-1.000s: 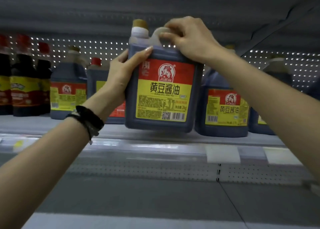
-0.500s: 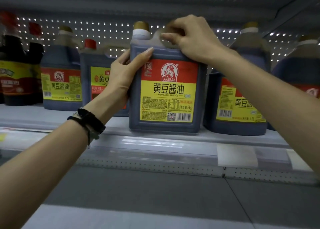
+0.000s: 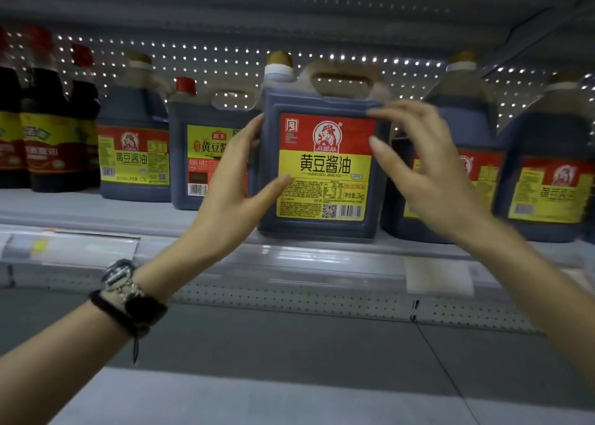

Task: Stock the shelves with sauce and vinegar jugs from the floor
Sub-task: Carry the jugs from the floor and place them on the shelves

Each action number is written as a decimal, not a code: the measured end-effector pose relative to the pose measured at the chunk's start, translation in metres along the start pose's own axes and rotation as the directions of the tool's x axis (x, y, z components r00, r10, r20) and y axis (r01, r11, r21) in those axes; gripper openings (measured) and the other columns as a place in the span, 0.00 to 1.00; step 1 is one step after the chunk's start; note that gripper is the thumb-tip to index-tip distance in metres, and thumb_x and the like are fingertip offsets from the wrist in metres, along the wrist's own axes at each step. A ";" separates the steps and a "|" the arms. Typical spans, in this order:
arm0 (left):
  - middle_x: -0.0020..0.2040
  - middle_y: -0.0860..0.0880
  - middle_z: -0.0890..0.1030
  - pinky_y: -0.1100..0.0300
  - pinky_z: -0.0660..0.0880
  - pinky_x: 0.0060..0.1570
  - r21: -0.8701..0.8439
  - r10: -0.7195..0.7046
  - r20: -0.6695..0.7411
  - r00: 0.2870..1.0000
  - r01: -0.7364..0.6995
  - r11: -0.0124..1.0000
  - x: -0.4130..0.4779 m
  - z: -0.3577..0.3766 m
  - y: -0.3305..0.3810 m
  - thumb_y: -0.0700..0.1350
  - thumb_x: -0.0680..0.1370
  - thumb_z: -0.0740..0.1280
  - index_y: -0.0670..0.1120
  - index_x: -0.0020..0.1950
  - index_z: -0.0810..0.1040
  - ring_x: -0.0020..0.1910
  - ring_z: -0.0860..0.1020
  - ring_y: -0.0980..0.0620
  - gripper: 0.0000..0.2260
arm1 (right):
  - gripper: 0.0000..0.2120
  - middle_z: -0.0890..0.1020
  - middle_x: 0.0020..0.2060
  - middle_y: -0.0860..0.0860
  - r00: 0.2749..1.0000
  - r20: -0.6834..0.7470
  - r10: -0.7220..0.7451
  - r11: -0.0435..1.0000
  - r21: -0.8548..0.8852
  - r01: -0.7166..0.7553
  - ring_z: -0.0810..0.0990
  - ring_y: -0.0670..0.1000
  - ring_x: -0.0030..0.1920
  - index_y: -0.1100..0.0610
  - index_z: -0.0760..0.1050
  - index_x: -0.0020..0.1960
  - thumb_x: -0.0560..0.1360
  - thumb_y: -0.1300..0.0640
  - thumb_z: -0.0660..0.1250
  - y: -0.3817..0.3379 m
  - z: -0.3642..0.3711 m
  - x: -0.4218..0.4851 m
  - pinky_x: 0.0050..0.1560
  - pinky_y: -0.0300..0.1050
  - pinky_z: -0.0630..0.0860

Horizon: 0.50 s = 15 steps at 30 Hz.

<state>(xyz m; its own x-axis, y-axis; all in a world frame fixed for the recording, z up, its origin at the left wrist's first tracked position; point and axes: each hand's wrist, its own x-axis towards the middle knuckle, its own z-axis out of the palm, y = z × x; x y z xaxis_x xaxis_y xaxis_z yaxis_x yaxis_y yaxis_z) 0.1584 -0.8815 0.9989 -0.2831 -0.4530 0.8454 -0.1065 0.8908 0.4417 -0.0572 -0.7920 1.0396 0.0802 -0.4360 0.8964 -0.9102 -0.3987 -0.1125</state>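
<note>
One jug (image 3: 322,173) reads "HUANG DOU JIANG YOU", perhaps "2kg".

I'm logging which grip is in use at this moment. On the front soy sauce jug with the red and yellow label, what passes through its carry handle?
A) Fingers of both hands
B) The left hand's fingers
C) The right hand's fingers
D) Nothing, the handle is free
D: through the handle of the front jug only the lit back panel shows. The right hand sits lower, by the jug's upper right corner, and the left hand is against its left side.

Bare forearms, black cord band (image 3: 128,312), silvery bracelet (image 3: 124,281) at left wrist, long nails on right hand (image 3: 418,167)
</note>
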 end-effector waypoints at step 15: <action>0.42 0.50 0.78 0.52 0.63 0.38 0.479 0.368 0.287 0.885 -0.465 0.744 -0.089 0.056 0.062 0.49 0.77 0.58 0.47 0.50 0.78 0.41 0.75 0.44 0.11 | 0.11 0.79 0.45 0.43 0.974 0.147 0.170 0.862 -0.501 -0.075 0.74 0.47 0.48 0.49 0.77 0.49 0.78 0.51 0.55 -0.052 -0.036 -0.171 0.45 0.41 0.57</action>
<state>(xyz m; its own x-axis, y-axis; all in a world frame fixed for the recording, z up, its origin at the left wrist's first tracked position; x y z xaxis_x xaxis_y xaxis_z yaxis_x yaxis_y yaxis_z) 0.1233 -0.7838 0.9339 -0.5633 -0.0632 0.8238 -0.4046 0.8905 -0.2083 -0.0382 -0.6676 0.9076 -0.0167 -0.6115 0.7911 -0.9944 0.0929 0.0509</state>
